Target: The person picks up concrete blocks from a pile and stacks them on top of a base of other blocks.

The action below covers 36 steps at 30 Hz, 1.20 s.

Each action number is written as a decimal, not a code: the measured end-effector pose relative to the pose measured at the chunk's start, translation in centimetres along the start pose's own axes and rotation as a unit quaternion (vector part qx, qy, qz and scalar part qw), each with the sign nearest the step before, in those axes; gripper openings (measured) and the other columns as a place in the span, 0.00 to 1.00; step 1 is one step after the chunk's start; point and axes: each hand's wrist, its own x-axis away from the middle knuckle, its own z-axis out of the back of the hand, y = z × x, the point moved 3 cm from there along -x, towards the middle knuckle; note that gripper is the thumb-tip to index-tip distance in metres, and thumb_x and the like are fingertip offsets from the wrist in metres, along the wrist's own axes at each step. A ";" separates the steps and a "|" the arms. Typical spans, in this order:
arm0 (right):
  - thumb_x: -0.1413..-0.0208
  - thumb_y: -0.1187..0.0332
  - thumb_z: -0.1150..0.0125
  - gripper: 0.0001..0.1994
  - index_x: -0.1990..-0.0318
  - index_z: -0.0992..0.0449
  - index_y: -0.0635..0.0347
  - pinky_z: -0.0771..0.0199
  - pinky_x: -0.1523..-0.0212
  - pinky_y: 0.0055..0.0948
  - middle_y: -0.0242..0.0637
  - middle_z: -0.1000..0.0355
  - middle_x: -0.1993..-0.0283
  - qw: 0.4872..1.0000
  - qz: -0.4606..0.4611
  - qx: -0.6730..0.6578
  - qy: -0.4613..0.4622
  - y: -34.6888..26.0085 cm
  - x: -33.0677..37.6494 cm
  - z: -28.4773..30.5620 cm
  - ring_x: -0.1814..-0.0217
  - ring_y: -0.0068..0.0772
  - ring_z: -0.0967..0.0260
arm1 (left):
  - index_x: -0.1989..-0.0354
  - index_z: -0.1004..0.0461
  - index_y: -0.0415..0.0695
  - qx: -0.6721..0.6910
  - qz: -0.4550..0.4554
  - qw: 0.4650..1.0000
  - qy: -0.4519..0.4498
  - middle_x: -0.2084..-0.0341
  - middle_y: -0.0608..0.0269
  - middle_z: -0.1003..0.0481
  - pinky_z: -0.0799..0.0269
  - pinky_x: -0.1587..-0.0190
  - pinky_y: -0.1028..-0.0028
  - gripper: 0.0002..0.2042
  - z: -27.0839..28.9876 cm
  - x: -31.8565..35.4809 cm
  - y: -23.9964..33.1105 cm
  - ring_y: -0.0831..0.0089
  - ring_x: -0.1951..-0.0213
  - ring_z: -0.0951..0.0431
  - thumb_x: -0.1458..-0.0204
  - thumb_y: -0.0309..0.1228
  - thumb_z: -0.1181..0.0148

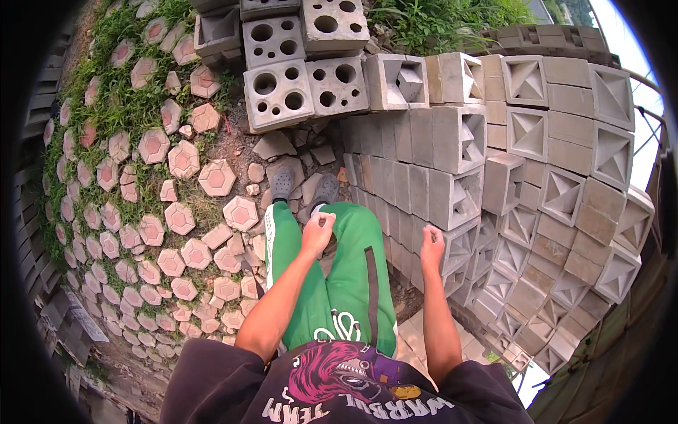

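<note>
My left hand (319, 230) hangs in front of my green trousers (353, 261), its fingers curled closed, with nothing visible in them. My right hand (432, 247) is also loosely curled and shows nothing held. It is nearest to a stack of grey concrete breeze blocks (455, 191) on my right, whose open faces have angled inner ribs. From this view I cannot tell whether that hand touches them. Ahead of my feet stand grey blocks with round holes (279, 95), piled on one another.
Grey clogs (282, 182) are on my feet, among broken slabs (274, 145). Hexagonal pavers (217, 177) with reddish centres lie in rows over grass on the left. Many more patterned blocks (526, 124) are stacked to the right. Green plants (438, 25) grow behind the blocks.
</note>
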 end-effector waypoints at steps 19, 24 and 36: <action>0.47 0.49 0.42 0.30 0.52 0.31 0.74 0.35 0.53 0.28 0.44 0.29 0.55 0.980 0.062 0.141 -0.124 -13.0 -40.1 2.8 0.55 0.30 0.33 | 0.34 0.66 0.36 0.056 -0.126 0.989 0.051 0.36 0.36 0.61 0.61 0.35 0.57 0.54 -30.3 -13.3 24.2 0.47 0.34 0.60 0.59 0.58 0.41; 0.45 0.51 0.44 0.30 0.48 0.33 0.73 0.35 0.50 0.30 0.46 0.30 0.50 0.984 0.064 -0.001 -0.163 -11.1 -40.0 2.4 0.51 0.33 0.33 | 0.34 0.69 0.37 0.037 -0.130 0.984 0.113 0.35 0.38 0.63 0.62 0.35 0.56 0.54 -32.0 -13.2 23.6 0.46 0.34 0.61 0.61 0.54 0.40; 0.42 0.53 0.46 0.29 0.47 0.34 0.75 0.37 0.47 0.32 0.48 0.31 0.49 0.949 0.230 0.128 -0.176 -16.0 -38.2 3.3 0.51 0.35 0.34 | 0.35 0.60 0.34 0.161 -0.135 0.959 0.189 0.35 0.42 0.58 0.65 0.34 0.58 0.51 -31.0 -12.0 23.0 0.52 0.33 0.62 0.59 0.59 0.43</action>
